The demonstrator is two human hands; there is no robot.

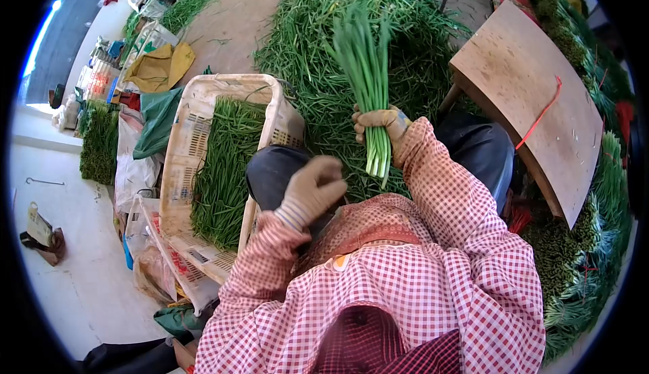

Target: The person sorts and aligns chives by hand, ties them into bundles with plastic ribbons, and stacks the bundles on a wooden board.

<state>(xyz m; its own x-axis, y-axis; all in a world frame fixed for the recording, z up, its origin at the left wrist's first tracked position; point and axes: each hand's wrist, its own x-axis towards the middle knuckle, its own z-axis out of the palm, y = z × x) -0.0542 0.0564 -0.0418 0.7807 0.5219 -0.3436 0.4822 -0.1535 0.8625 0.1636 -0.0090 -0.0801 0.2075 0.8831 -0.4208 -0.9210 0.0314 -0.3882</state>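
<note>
My right hand (383, 125), in a tan work glove, is wrapped around a bunch of chives (365, 70). The green leaf ends point away from me and are smeared by motion. Pale cut stalk ends stick out below the fist, toward my lap. Over my left knee hovers my left hand (314, 190), also gloved and somewhat blurred. Its fingers curl loosely with a gap to the thumb, and nothing shows in it. Beyond the held bunch, a big heap of loose chives (304, 43) covers the floor.
At my left stands a dirty white plastic crate (184, 124) partly filled with chives (230, 171). To the right is a wooden board (534, 83) with a red tie (544, 112) on it. Stacked chive bundles (574, 272) line the right side. Bags and a yellow sack (159, 68) lie farther left.
</note>
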